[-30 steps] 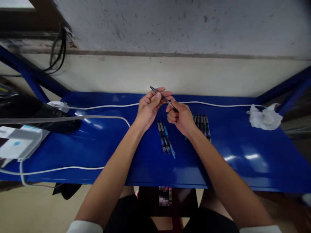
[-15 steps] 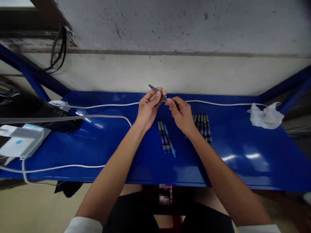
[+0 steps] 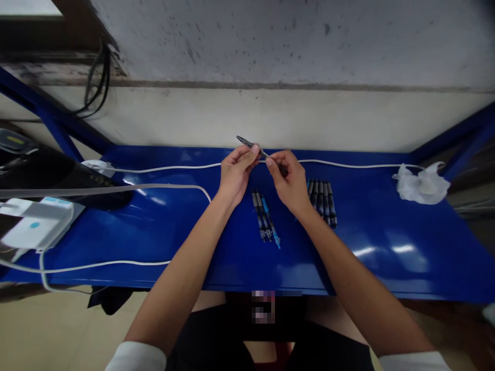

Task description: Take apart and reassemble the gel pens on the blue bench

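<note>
Both forearms are bare from wrist to elbow; behind the left hand (image 3: 234, 175) and the right hand (image 3: 288, 180), white short sleeves end at each upper arm, and dark trousers cover the lap below them

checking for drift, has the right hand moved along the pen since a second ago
Yes. The right hand has slid up the pen toward the left hand, away from the row of pens lying on the table.
</note>
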Demonstrator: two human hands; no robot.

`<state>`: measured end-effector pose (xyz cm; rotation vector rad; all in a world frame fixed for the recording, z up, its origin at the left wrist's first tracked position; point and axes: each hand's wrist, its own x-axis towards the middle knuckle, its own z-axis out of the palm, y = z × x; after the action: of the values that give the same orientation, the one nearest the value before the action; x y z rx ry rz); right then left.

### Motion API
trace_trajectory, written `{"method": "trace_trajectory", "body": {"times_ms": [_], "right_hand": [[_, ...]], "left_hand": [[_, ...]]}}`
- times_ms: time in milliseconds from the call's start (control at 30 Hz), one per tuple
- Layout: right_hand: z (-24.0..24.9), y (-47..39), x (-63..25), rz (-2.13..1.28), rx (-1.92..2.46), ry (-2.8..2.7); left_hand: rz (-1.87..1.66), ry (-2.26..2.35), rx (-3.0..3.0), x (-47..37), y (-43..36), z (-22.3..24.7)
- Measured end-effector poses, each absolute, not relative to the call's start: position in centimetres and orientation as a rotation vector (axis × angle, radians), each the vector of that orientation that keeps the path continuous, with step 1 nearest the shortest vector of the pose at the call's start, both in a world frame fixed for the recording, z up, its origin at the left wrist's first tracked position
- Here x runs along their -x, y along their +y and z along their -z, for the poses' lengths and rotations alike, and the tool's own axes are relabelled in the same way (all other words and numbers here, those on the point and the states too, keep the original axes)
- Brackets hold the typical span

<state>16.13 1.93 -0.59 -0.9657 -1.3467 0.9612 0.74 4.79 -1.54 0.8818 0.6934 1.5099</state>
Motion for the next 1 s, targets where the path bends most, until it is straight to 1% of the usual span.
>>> {"method": "trace_trajectory", "body": {"times_ms": [167,200,333,400,633,700,767,933,1000], "right_hand": [[0.4,2.1,-16.1,-1.311,0.898,-1.19],[0.5,2.2,-16.1,-1.301,0.891,-1.174],[0.8,2.3,-16.3,-1.08,0.924,-1.306],[0.8,2.2,-16.3,-1.074,0.919,-1.33],[0.1,2.2,-16.1,-1.475,0.851,-1.116],[0.0,2.2,-16.1,-1.517,0.854,-1.109],[0.0,2.2,-16.1,-1.453,0.889,-1.142],[0.3,2.1,-16.4,-1.056,0.986,-1.366],[0.3,2.1,-16.4,-1.029,0.98,-1.382]], "left_hand": [[-1.449,0.596,-0.901,-0.9,4.5,0.8],[-1.443,0.572,-0.9,-0.9,4.4,0.6],[-1.445,0.572,-0.883,-1.1,4.2,0.5],[-1.455,0.613,-0.88,-1.0,4.3,0.8],[-1.436,0.662,-0.965,-0.6,4.6,0.8],[-1.442,0.662,-0.979,-0.7,4.6,0.7],[-1.45,0.668,-0.991,-0.7,4.5,0.8],[-1.454,0.673,-1.04,-0.9,4.5,1.2],[-1.434,0.667,-1.056,-0.9,4.5,1.2]]}}
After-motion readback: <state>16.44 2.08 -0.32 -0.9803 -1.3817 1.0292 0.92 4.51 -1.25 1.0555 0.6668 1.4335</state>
